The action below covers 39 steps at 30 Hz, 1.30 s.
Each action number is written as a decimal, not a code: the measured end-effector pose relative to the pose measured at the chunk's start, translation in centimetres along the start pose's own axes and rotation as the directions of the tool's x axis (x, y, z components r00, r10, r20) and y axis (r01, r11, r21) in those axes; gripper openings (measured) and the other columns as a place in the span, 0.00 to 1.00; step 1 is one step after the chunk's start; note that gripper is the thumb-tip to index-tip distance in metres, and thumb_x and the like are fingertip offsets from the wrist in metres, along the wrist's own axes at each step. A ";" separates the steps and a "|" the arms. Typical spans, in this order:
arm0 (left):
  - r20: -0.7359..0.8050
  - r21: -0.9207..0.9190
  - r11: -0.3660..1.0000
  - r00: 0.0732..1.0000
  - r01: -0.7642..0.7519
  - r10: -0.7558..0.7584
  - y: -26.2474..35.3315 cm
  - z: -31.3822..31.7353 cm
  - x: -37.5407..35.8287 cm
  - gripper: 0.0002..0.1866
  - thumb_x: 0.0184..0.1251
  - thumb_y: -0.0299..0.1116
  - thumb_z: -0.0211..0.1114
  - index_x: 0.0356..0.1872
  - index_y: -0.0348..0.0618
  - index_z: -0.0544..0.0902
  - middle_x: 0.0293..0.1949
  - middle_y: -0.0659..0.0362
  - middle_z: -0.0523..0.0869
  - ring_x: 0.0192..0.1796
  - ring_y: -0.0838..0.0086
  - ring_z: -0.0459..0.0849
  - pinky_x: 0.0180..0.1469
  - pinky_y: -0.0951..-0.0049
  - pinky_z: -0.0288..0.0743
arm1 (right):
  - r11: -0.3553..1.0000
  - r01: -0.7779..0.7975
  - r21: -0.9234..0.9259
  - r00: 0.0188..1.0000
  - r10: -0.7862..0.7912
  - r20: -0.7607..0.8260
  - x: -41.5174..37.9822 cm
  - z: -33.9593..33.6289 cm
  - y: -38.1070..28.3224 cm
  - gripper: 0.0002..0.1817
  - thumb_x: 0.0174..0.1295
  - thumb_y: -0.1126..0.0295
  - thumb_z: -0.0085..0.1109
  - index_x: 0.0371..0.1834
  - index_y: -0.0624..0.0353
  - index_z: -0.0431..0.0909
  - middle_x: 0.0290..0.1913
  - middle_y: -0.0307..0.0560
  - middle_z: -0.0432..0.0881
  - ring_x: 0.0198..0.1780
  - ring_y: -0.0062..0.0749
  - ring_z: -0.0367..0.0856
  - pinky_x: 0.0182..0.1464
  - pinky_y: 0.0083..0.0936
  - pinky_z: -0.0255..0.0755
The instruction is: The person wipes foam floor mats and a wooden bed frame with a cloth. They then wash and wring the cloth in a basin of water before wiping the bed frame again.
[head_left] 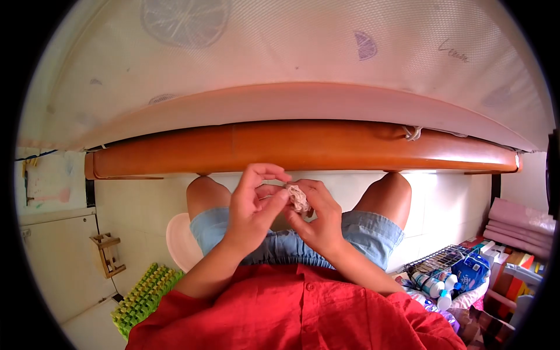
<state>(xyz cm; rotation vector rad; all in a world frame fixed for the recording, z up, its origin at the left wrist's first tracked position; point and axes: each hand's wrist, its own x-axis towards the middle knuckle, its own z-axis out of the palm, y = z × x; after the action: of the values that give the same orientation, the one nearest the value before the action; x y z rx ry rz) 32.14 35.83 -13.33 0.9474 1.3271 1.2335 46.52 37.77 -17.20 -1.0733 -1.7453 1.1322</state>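
Observation:
A small crumpled bundle of pale pink material (298,199) is between my two hands, above my lap. My right hand (318,219) is closed round its right side, thumb below and fingers above. My left hand (255,202) is at its left side, with the thumb and fingertips close to it; the fingers are curved and partly spread. Whether the left fingertips pinch a part of the bundle is too small to tell. Under my hands are my blue shorts (286,248).
An orange-brown wooden rail (303,146) runs across in front, below a pale patterned mesh (280,52). A pink round stool or basin (182,242), a green woven mat (143,297) and a wooden frame (107,255) are at left. Bottles (429,284) and folded pink cloth (519,224) are at right.

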 end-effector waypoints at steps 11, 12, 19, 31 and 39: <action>0.122 0.841 0.392 0.837 -0.373 0.534 -2.2 -3.7 5.9 0.16 0.59 0.18 0.57 0.49 0.40 0.81 0.49 0.53 0.81 0.49 0.58 0.77 0.53 0.63 0.71 | 0.887 -0.373 0.273 0.918 0.395 -0.028 2.2 -4.0 0.0 0.09 0.62 0.74 0.56 0.44 0.62 0.76 0.34 0.49 0.82 0.35 0.30 0.80 0.40 0.23 0.73; 0.129 0.855 0.367 0.836 -0.366 0.533 -2.2 -3.7 6.2 0.19 0.58 0.18 0.57 0.52 0.40 0.80 0.50 0.53 0.80 0.51 0.57 0.75 0.54 0.61 0.69 | 0.887 -0.373 0.272 0.918 0.395 -0.028 2.4 -4.0 0.1 0.09 0.62 0.74 0.56 0.44 0.62 0.76 0.34 0.49 0.82 0.35 0.30 0.80 0.40 0.23 0.73; 0.093 0.871 0.349 0.815 -0.345 0.572 -2.1 -3.0 6.7 0.26 0.56 0.18 0.56 0.60 0.40 0.75 0.54 0.51 0.79 0.55 0.53 0.74 0.59 0.62 0.67 | 0.828 0.303 -0.471 0.807 -0.486 -0.335 3.2 -3.0 0.1 0.13 0.49 0.83 0.64 0.40 0.64 0.79 0.45 0.50 0.81 0.43 0.40 0.78 0.49 0.28 0.72; 0.403 0.045 0.995 0.913 -0.084 0.058 -2.6 -1.7 4.7 0.20 0.58 0.31 0.71 0.51 0.38 0.77 0.49 0.59 0.80 0.56 0.72 0.77 0.61 0.69 0.68 | 0.634 -0.147 0.759 0.893 0.415 -0.173 3.2 -4.6 0.0 0.11 0.63 0.76 0.60 0.47 0.64 0.73 0.40 0.38 0.79 0.42 0.18 0.75 0.46 0.15 0.68; 0.442 0.251 0.948 0.895 -0.194 0.066 -1.7 -1.6 3.8 0.13 0.57 0.25 0.68 0.44 0.39 0.78 0.40 0.59 0.82 0.45 0.72 0.81 0.53 0.72 0.72 | 0.712 -0.482 0.510 0.870 0.456 0.186 2.6 -5.1 -0.1 0.23 0.53 0.70 0.73 0.52 0.64 0.78 0.33 0.35 0.77 0.36 0.17 0.73 0.39 0.16 0.68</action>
<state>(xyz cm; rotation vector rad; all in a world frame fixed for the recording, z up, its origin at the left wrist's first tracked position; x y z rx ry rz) 30.18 39.06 -15.72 1.4479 1.1143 0.8668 50.25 41.57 -15.19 -1.1506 -1.0649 1.8497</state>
